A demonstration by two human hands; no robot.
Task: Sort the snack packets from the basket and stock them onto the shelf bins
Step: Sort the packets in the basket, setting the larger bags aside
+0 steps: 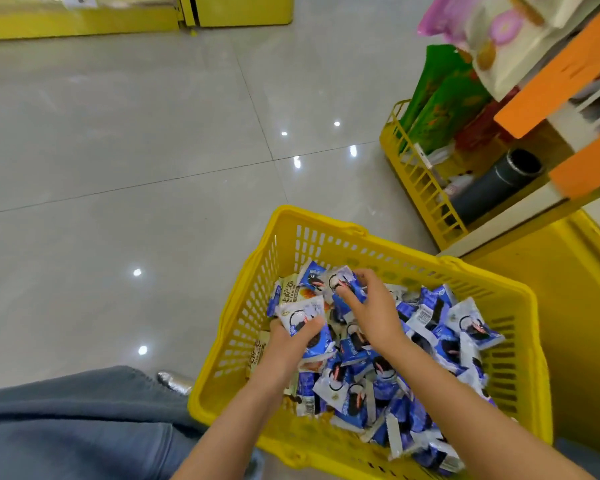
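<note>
Many blue snack packets (378,386) in yellow basket (326,225), left hand (291,337) gripping several, right hand (371,313) pinching one packet (338,277)

The floor (118,150) is smooth polished tile, grey and glossy enough to mirror the ceiling lights as bright spots. The basket (361,251) is moulded yellow plastic, perforated, with a soft sheen. The snack packets (475,323) in it are thin crinkled plastic film, shiny blue and white. The trouser leg (66,420) is matt blue-grey denim cloth; the shoe tip (175,382) beside it looks silvery and shiny. The shelf rail (426,188) looks like yellow-painted wire, and the green bags (440,98) behind it are glossy film.
</note>
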